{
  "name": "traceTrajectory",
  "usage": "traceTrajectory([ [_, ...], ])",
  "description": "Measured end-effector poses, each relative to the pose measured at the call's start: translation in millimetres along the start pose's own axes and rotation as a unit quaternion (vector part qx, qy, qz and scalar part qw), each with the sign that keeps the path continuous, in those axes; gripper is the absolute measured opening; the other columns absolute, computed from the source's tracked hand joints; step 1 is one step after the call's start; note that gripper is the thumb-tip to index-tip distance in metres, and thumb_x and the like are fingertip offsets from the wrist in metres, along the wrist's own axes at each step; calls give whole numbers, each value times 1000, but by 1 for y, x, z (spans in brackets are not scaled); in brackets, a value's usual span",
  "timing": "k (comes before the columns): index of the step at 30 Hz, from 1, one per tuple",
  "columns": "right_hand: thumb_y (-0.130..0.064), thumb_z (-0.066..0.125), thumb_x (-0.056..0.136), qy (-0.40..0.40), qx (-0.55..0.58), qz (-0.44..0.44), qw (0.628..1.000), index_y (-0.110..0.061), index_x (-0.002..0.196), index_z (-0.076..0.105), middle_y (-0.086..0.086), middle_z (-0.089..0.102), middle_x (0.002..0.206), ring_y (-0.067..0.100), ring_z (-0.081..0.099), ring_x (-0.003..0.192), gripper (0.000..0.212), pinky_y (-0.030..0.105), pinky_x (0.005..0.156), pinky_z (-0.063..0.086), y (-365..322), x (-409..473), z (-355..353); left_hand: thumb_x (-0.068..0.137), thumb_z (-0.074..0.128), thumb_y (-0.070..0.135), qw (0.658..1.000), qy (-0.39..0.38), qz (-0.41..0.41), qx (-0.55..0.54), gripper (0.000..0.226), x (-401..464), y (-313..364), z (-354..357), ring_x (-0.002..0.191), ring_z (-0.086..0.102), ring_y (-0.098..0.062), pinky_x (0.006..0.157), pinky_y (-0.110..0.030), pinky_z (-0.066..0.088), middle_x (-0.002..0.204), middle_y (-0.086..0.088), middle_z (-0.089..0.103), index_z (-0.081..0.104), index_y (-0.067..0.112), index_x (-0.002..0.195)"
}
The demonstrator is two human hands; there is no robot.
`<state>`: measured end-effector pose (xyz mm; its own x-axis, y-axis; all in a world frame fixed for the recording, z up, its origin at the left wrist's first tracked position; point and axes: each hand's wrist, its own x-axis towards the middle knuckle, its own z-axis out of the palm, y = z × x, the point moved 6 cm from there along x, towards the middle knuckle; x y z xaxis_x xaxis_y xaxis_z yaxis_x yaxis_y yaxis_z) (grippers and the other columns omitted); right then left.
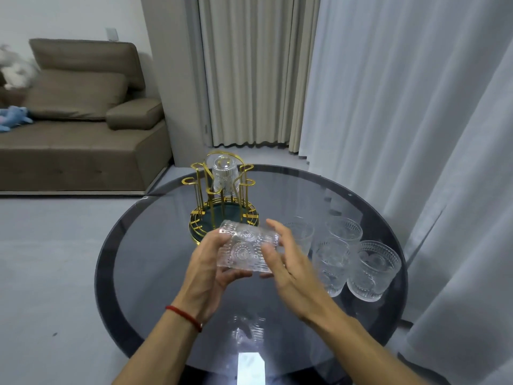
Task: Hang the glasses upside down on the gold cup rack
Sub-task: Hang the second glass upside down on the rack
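Head view: the left hand (211, 269) grips a glass (247, 247) lying sideways, just in front of the rack (222, 195), above the counter (166, 259). The right hand (283, 262) is open, fingers touching its side. One hung glass (225, 175) is already on the rack. I'd tip the mouth fully down, then lower it over a free near prong.

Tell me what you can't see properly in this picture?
- Head view: the glass between the hands is blurred by motion; which end is its mouth is unclear.
- The left hand and right hand cover parts of it.
- The gold rack: its near base is hidden behind that glass.
- The back-left glass on the table is partly hidden by fingers.
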<state>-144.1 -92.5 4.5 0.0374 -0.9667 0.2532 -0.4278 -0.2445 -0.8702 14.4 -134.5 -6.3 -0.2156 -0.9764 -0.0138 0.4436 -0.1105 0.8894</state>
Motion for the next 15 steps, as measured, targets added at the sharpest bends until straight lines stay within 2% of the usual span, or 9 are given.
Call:
traceTrajectory([
  [2,-67,50,96,40,23,15,999,-50,147,38,-27,52,138,3,59,124,55,40,107,49,1,5,-6,90,61,38,1000,-25,0,1,49,3,-3,0,110,67,-39,74,-42,62,125,-25,67,61,4,126],
  [5,-60,61,93,93,53,39,993,-41,144,47,-15,56,138,8,60,123,56,42,103,53,3,9,-18,94,47,55,990,40,40,128,46,13,-7,-16,106,69,-24,81,-46,62,116,-9,74,70,24,118],
  [6,-58,64,92,115,52,43,991,-40,142,49,-15,57,137,11,61,122,55,43,102,54,3,10,-24,96,43,55,968,89,67,224,43,17,-7,-26,106,67,-20,86,-47,60,115,-4,73,70,28,116],
  [7,-56,66,91,137,51,43,988,-42,139,51,-19,57,134,11,63,118,52,43,99,55,2,12,-30,99,43,49,922,130,107,348,37,20,-7,-35,113,63,-19,94,-47,55,120,-2,70,68,29,118],
  [9,-56,72,87,172,50,31,983,-49,132,54,-27,57,127,7,66,106,49,35,87,59,-1,17,-45,101,49,40,786,134,136,588,41,31,-21,-44,138,42,-22,110,-45,39,146,-6,52,55,24,138],
  [10,-56,74,86,185,48,22,981,-53,129,55,-28,58,125,4,67,101,47,28,80,59,-4,21,-54,100,49,43,736,117,126,655,52,38,-32,-48,148,26,-23,116,-47,31,159,-7,36,43,23,149],
  [11,-57,76,85,196,41,15,980,-56,128,55,-28,58,123,2,67,99,47,21,74,57,-8,25,-62,100,47,46,708,101,112,690,61,44,-42,-52,153,12,-23,120,-48,24,166,-6,21,31,25,155],
  [13,-55,77,85,215,22,1,976,-55,129,56,-26,59,123,-3,63,102,49,15,73,51,-16,39,-78,99,42,51,689,77,96,714,69,54,-54,-56,154,-3,-20,124,-51,13,169,-3,5,14,29,159],
  [15,-52,77,86,230,29,-1,973,-50,130,58,-17,62,123,-1,61,108,48,22,82,53,-22,60,-90,99,39,52,678,70,102,724,72,59,-61,-56,154,-6,-19,125,-50,9,170,-3,3,9,29,159],
])
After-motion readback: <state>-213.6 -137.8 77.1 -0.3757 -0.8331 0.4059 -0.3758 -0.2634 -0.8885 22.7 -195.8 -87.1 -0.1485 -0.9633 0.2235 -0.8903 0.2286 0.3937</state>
